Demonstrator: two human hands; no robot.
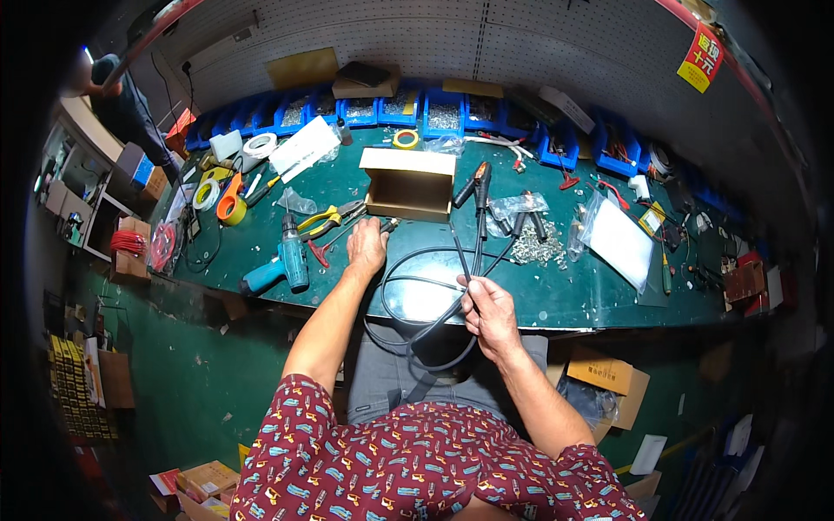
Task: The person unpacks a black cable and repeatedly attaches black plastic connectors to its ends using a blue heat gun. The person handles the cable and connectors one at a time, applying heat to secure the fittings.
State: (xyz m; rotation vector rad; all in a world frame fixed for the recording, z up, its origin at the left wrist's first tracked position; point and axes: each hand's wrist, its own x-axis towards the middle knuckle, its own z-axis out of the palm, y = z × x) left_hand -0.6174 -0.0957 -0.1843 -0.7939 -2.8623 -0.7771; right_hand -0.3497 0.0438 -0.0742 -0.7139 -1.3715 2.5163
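My right hand (pixel 491 317) pinches a black cable (pixel 465 252) above the bench's front edge. Loops of it hang over the edge in front of my lap, and black handled clamps (pixel 476 187) lie farther back. My left hand (pixel 367 246) rests on the bench, fingers bent together near a dark slim piece; what they hold is partly hidden. Just beyond stands an open cardboard box (pixel 408 206). To the left lie yellow-and-black pliers (pixel 326 220), a small red-handled tool (pixel 320 253) and a teal cordless drill (pixel 291 253).
Blue bins (pixel 443 113) of small parts line the back of the green bench (pixel 556 300). A pile of small metal pieces (pixel 539 247), a clear bag (pixel 519 206) and a white packet (pixel 618 241) lie right. Tape rolls (pixel 230 208) sit left. A person (pixel 126 104) is at far left.
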